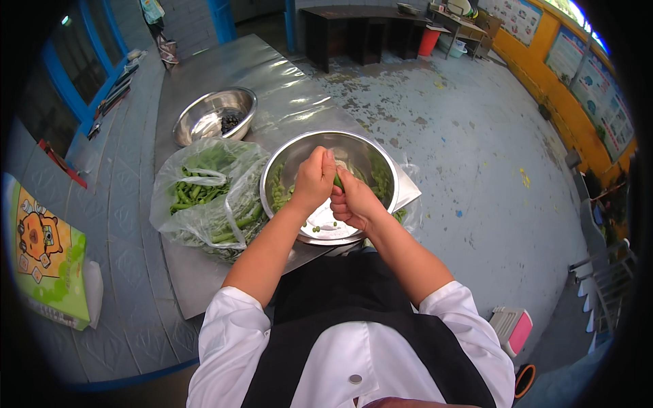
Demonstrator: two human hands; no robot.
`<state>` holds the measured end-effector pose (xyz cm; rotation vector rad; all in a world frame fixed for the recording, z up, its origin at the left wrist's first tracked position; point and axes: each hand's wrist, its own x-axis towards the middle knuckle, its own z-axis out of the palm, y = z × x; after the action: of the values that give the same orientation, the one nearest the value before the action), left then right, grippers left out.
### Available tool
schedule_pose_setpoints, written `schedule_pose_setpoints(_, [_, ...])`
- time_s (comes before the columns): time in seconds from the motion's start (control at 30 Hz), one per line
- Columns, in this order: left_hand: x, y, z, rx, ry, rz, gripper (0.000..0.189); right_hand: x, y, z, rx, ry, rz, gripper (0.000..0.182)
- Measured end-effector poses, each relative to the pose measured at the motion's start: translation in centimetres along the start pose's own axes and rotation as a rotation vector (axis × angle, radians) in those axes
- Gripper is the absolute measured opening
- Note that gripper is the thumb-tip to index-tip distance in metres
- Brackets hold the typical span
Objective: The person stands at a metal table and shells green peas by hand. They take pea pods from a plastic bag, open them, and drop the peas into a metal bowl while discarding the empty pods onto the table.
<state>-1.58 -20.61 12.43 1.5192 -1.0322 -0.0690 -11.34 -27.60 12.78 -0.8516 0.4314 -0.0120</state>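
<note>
Over a large stainless steel bowl [331, 133], my left hand [315, 176] and my right hand [353, 198] meet with their thumbs close together. A green pea pod [338, 181] is pinched between them, mostly hidden by the fingers. Several loose green peas [316, 229] lie on the shiny bottom of the bowl, and more green shows along its inner wall, partly as reflection. Against the bowl's left side rests a clear plastic bag [168, 204], its mouth open, full of green pods [196, 194].
Behind the bag, a smaller steel bowl [191, 109] holds something dark. Both bowls stand on a metal-topped table [245, 61]. A printed carton [51, 260] is at the far left. On the right are a plastic stool [510, 329] and worn painted floor [459, 153].
</note>
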Motion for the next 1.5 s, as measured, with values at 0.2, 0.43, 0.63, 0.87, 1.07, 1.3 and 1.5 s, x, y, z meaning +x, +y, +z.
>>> schedule_pose_setpoints(0.2, [0.0,-1.1,-0.4,0.222,-0.057,0.333,0.016,1.3,0.4,-1.5,0.11,-0.096,0.277,0.04])
schedule_pose_setpoints(0.43, [-0.2,0.0,-2.0,0.241,-0.153,0.664,0.015,-0.1,0.5,-0.9,0.035,-0.138,0.314,0.04])
schedule_pose_setpoints(0.63, [-0.1,1.0,-1.0,-0.145,-0.021,-0.337,0.033,1.5,0.1,-2.0,-1.393,0.722,-0.917,0.034])
schedule_pose_setpoints(0.87, [-1.0,-1.9,1.2,-0.235,0.01,-0.397,0.038,1.9,1.7,-2.7,-1.528,0.602,-1.119,0.035])
schedule_pose_setpoints(1.07, [-0.8,-0.8,-0.1,0.107,0.047,0.135,0.028,3.1,1.9,-2.9,-0.879,0.361,-0.679,0.05])
schedule_pose_setpoints(1.3, [-0.4,-1.6,-0.8,0.122,-0.057,0.308,0.032,1.9,0.2,-1.6,-0.02,0.008,0.179,0.047])
schedule_pose_setpoints(1.5, [0.7,-3.2,-1.8,-0.42,-0.401,-0.624,0.03,2.7,-1.0,-3.8,-0.869,0.382,-0.444,0.053])
